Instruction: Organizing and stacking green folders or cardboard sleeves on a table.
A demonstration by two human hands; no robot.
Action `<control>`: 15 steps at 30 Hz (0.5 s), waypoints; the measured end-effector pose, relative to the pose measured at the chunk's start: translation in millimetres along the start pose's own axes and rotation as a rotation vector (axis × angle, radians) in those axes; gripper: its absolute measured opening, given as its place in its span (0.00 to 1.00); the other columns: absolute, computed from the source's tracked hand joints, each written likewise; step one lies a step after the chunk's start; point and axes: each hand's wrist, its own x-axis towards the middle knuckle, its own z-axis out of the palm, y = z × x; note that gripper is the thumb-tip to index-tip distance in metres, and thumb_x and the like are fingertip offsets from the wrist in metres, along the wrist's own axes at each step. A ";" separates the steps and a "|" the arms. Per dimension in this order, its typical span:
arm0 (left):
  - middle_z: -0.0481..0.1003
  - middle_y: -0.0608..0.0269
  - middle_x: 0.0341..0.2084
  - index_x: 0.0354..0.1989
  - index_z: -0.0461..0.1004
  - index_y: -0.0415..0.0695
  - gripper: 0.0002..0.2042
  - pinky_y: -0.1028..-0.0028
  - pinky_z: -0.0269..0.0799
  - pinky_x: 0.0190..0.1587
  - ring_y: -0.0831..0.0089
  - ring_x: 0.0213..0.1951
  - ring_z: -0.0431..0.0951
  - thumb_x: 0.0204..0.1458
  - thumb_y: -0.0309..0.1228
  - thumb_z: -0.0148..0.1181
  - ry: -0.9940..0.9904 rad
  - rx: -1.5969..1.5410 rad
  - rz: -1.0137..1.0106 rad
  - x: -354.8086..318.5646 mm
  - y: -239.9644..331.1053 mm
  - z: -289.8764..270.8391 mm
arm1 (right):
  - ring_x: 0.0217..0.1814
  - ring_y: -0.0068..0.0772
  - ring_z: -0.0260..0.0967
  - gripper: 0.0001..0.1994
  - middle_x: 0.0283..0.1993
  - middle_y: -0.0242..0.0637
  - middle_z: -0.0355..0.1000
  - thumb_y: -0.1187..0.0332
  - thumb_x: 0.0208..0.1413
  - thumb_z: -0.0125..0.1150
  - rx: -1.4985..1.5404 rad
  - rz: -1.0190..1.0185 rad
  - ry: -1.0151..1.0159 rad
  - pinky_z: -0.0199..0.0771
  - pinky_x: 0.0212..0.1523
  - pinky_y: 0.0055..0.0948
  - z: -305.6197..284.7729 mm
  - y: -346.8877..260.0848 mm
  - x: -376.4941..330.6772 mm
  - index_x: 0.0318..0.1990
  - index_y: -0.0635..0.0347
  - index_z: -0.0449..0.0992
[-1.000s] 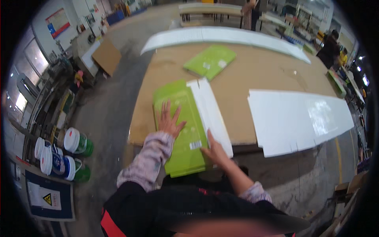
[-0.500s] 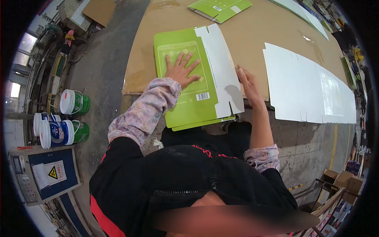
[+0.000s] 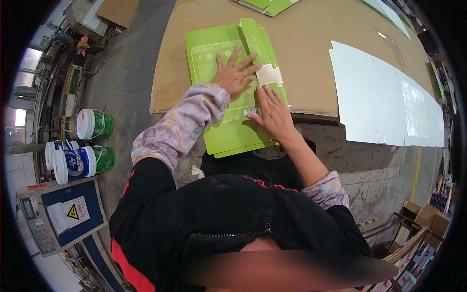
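A flat green cardboard carton (image 3: 199,70) lies at the table's front edge, its near end overhanging towards me. Its right-hand flap (image 3: 252,43) is folded over, so the green outer side with a pale patch faces up. My left hand (image 3: 235,78) rests on the carton with fingers spread, the fingertips reaching the flap near its pale patch. Lower on the same side, my right hand (image 3: 273,114) lies flat on the folded flap, thumb out to the left. Neither hand grips anything. The palms cover part of the fold.
The brown-topped table (image 3: 306,58) also bears a white blank sheet (image 3: 369,97) at right and another green carton (image 3: 277,5) at the far edge. Lidded buckets (image 3: 87,124) and a blue-fronted control cabinet (image 3: 73,209) stand at left. Cardboard boxes (image 3: 428,219) sit low at right.
The flap, white side up before, has been folded over to the left and now shows green. My right hand moved left from the flap's edge onto it; my left hand shifted slightly right.
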 end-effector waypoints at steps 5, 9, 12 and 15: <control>0.47 0.87 0.67 0.65 0.53 0.71 0.23 0.27 0.27 0.59 0.59 0.70 0.33 0.61 0.53 0.29 -0.158 0.055 -0.223 33.5 -24.3 19.6 | 0.68 0.49 0.53 0.41 0.62 0.56 0.59 0.46 0.51 0.56 0.029 -0.039 0.014 0.48 0.68 0.42 -2.7 -10.2 -30.4 0.61 0.75 0.55; 0.47 0.86 0.67 0.66 0.51 0.70 0.27 0.28 0.26 0.60 0.60 0.70 0.35 0.58 0.60 0.28 -0.257 -0.002 -0.372 65.2 -35.0 19.2 | 0.67 0.50 0.53 0.37 0.63 0.57 0.57 0.53 0.51 0.60 0.468 0.178 -0.103 0.51 0.66 0.42 -38.9 -3.8 -47.8 0.61 0.72 0.56; 0.45 0.82 0.68 0.67 0.49 0.66 0.39 0.29 0.24 0.60 0.60 0.70 0.34 0.48 0.71 0.34 -0.313 -0.062 -0.412 56.1 -37.4 13.1 | 0.67 0.51 0.52 0.36 0.64 0.57 0.56 0.58 0.50 0.64 0.492 0.553 0.040 0.54 0.65 0.41 -84.5 31.9 -55.9 0.62 0.68 0.56; 0.45 0.76 0.69 0.68 0.48 0.59 0.50 0.27 0.27 0.59 0.58 0.70 0.33 0.37 0.76 0.41 -0.307 -0.030 -0.402 62.8 -22.6 2.3 | 0.67 0.53 0.53 0.38 0.63 0.60 0.55 0.58 0.47 0.66 -0.373 0.495 0.034 0.56 0.64 0.40 -81.6 128.1 -102.1 0.61 0.71 0.56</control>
